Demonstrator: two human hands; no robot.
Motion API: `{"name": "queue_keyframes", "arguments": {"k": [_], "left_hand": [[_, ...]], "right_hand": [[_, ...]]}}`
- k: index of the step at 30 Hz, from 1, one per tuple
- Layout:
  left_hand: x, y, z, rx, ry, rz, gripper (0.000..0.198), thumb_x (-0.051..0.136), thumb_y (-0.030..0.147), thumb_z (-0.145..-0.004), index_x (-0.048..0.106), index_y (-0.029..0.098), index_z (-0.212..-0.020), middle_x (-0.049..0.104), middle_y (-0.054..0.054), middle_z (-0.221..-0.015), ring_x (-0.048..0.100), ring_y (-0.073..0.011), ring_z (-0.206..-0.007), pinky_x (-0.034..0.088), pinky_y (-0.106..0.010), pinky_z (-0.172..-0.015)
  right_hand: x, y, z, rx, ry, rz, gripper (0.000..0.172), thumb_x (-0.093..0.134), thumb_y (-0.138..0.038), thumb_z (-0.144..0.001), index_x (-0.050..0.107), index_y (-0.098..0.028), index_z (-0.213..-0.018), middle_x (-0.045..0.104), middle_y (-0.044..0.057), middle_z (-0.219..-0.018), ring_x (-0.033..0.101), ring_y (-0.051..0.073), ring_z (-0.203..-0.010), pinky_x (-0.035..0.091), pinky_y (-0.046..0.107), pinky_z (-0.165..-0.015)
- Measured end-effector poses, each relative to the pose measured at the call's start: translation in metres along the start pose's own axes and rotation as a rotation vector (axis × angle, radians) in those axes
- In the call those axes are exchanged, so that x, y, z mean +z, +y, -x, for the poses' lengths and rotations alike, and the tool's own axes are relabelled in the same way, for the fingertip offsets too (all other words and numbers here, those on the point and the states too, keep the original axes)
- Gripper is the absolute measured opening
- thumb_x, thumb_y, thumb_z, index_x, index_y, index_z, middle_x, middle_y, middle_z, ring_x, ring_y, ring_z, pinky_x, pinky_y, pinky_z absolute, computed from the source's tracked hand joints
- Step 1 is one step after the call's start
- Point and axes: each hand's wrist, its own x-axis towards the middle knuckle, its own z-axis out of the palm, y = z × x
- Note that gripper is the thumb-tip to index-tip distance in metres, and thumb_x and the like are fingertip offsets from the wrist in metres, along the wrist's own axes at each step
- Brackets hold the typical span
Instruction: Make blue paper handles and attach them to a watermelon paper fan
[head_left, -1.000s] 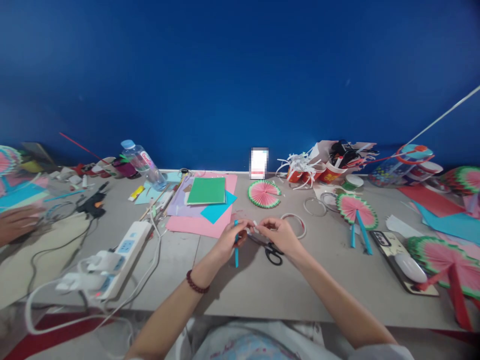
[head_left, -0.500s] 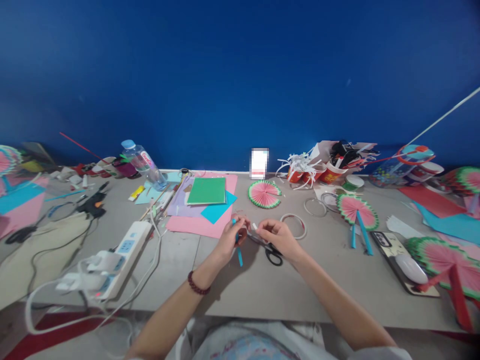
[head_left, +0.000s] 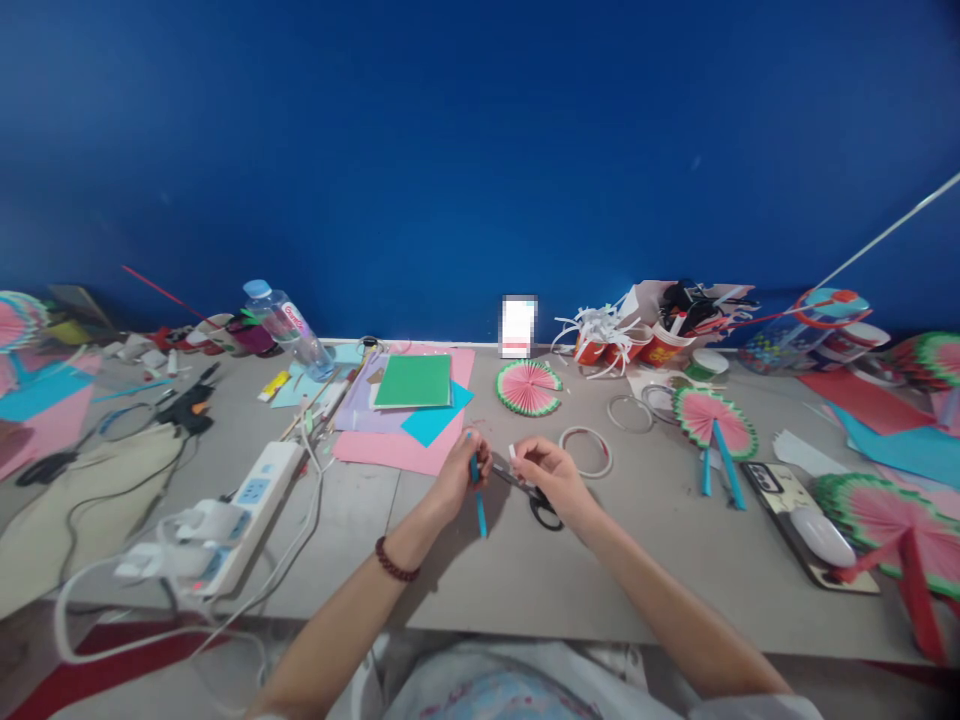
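Observation:
My left hand is closed on a narrow blue paper strip, which hangs down below the fingers toward the table. Just to the right, my right hand pinches a small white piece, perhaps tape or paper, between thumb and finger. Black-handled scissors lie on the table between and below the hands, partly hidden by the right one. Beyond the hands rests a round pleated paper fan, pink with a green edge and a wedge-shaped gap on its right. A tape roll lies beside my right hand.
Green paper tops a stack of coloured sheets left of the fan. A power strip with white cables stands at the left. To the right are a handled pleated fan, a phone and a white mouse. Cups line the wall.
My left fingers have closed further around the blue strip, which has turned a little more upright. My right hand still pinches the white piece, now slightly more upright.

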Motion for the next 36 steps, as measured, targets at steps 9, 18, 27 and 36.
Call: {"name": "queue_keyframes", "arguments": {"k": [9, 18, 27, 36], "left_hand": [[-0.002, -0.001, -0.003, 0.109, 0.188, -0.128, 0.033, 0.080, 0.042, -0.057, 0.068, 0.013, -0.068, 0.057, 0.001, -0.062, 0.046, -0.0094, -0.059, 0.035, -0.022, -0.057], [0.005, -0.001, 0.001, 0.070, 0.189, -0.027, 0.031, 0.084, 0.039, -0.049, 0.070, 0.014, -0.062, 0.067, -0.004, -0.068, 0.058, -0.0153, -0.068, 0.043, -0.028, -0.067], [0.004, -0.003, 0.003, 0.010, 0.186, -0.074, 0.034, 0.082, 0.040, -0.054, 0.073, 0.014, -0.074, 0.068, -0.005, -0.069, 0.054, -0.0111, -0.057, 0.038, -0.022, -0.053], [0.000, 0.001, 0.000, 0.107, 0.196, -0.127, 0.022, 0.077, 0.035, -0.061, 0.074, 0.015, -0.072, 0.061, 0.000, -0.057, 0.044, -0.0068, -0.049, 0.034, -0.021, -0.048]], "right_hand": [[0.004, 0.000, 0.001, -0.022, -0.001, -0.021, 0.026, 0.071, -0.042, -0.069, 0.058, -0.020, -0.069, 0.051, -0.003, -0.064, 0.043, 0.008, -0.054, 0.036, 0.022, -0.051], [0.014, 0.020, 0.001, -0.169, 0.053, 0.035, 0.039, 0.075, -0.023, -0.067, 0.046, -0.025, -0.093, 0.052, -0.003, -0.086, 0.056, 0.012, -0.078, 0.048, 0.025, -0.069], [0.018, 0.034, 0.000, -0.094, 0.057, -0.028, 0.047, 0.066, -0.020, -0.070, 0.036, -0.028, -0.105, 0.050, -0.001, -0.096, 0.061, 0.010, -0.072, 0.050, 0.025, -0.066], [0.004, 0.027, -0.007, -0.166, 0.134, 0.009, 0.042, 0.064, -0.020, -0.068, 0.043, -0.027, -0.103, 0.051, -0.002, -0.090, 0.054, 0.009, -0.065, 0.046, 0.024, -0.063]]}}
